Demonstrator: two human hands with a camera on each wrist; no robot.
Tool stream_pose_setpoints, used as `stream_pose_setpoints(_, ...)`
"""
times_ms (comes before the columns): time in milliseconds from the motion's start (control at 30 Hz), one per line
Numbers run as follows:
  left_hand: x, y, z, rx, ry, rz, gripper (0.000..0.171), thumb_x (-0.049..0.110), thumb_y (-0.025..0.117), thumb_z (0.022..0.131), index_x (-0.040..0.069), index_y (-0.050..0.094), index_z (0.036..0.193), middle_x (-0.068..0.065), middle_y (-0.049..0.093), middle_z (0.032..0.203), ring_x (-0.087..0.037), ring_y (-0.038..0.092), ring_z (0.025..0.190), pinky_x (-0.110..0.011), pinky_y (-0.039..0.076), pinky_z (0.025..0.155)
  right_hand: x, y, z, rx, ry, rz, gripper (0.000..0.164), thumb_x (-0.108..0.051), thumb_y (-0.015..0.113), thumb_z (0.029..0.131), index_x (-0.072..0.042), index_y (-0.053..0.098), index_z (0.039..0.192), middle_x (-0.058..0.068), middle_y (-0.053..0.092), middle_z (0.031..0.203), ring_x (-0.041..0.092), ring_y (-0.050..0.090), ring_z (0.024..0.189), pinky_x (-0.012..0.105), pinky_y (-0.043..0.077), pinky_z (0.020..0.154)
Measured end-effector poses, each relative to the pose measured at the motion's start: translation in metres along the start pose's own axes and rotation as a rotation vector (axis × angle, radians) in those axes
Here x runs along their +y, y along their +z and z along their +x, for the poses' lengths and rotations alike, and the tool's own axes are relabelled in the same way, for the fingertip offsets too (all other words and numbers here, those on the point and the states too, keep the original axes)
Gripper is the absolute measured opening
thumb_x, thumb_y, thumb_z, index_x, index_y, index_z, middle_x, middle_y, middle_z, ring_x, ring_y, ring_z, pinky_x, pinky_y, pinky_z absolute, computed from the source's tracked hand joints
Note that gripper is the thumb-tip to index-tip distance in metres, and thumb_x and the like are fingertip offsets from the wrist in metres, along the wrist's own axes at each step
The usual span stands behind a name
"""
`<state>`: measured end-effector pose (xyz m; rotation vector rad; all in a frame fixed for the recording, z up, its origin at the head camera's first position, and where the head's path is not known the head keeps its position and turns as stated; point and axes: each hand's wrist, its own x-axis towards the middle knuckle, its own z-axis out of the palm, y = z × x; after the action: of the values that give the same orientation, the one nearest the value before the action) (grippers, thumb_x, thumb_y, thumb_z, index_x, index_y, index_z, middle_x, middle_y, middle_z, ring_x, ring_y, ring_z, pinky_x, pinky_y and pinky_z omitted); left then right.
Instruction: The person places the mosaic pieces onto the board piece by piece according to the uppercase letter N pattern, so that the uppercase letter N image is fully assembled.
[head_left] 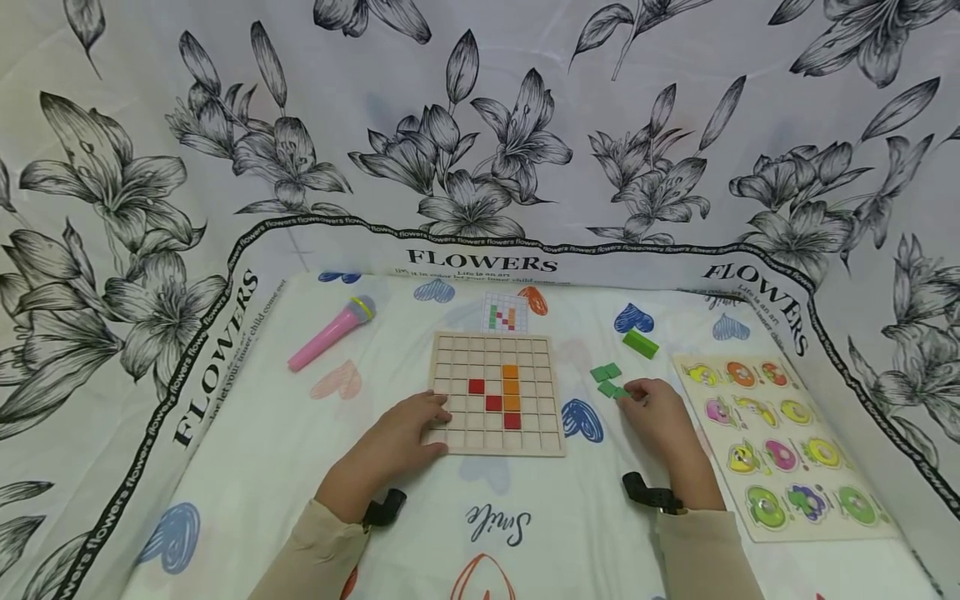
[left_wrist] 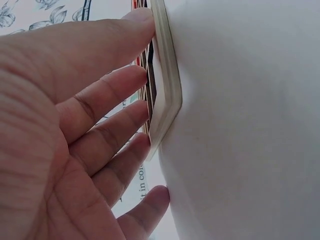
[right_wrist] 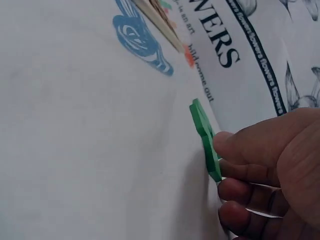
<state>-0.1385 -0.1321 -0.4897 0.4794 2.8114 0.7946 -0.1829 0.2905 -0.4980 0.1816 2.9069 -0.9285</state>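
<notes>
A wooden grid board (head_left: 457,354) lies mid-table, with red tiles (head_left: 476,387) and orange tiles (head_left: 510,387) set in some of its squares. My left hand (head_left: 408,433) rests at the board's left edge, thumb near the front corner and fingers spread loosely; in the left wrist view the fingertips (left_wrist: 140,111) meet the board's side. To the right of the board lie several flat green tiles (head_left: 606,372). My right hand (head_left: 663,417) is among them, its thumb and index finger pinching the nearest green tile (right_wrist: 212,162) at its edge.
Behind the board lies a small pattern card (head_left: 491,302) with coloured squares. A green block (head_left: 641,344) lies beyond the tiles. On the far left is a pink toy microphone (head_left: 330,335); on the right, a fruit puzzle board (head_left: 738,454). A flower-printed curtain (head_left: 300,75) rises behind.
</notes>
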Motion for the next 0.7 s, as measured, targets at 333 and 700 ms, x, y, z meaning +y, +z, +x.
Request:
stream_pose_setpoints(333,-0.001,0.0,-0.001,0.01,0.008,-0.001,0.044,0.024,0.084,0.083,0.018,0.068,0.124,0.001,0.05,0.151,-0.021,0.036,0.147,-0.045,0.034,0.119,-0.004,0.002,0.001,0.001,0.027,0.011,0.03,-0.026,0.063,0.097,-0.008,0.063,0.12,0.013,0.06,0.114,0.029,0.053,0.097,0.042,0.048,0.084)
stream_pose_setpoints(700,0.0,0.0,-0.002,0.001,-0.005,0.002,0.044,0.026,0.083,0.084,0.019,0.067,0.124,0.002,0.049,0.152,-0.02,0.035,0.147,-0.045,0.033,0.119,-0.015,-0.003,-0.006,0.076,0.025,0.093,0.015,-0.024,0.062,0.1,-0.013,0.061,0.11,0.008,0.063,0.107,0.025,0.055,0.091,0.032,0.047,0.072)
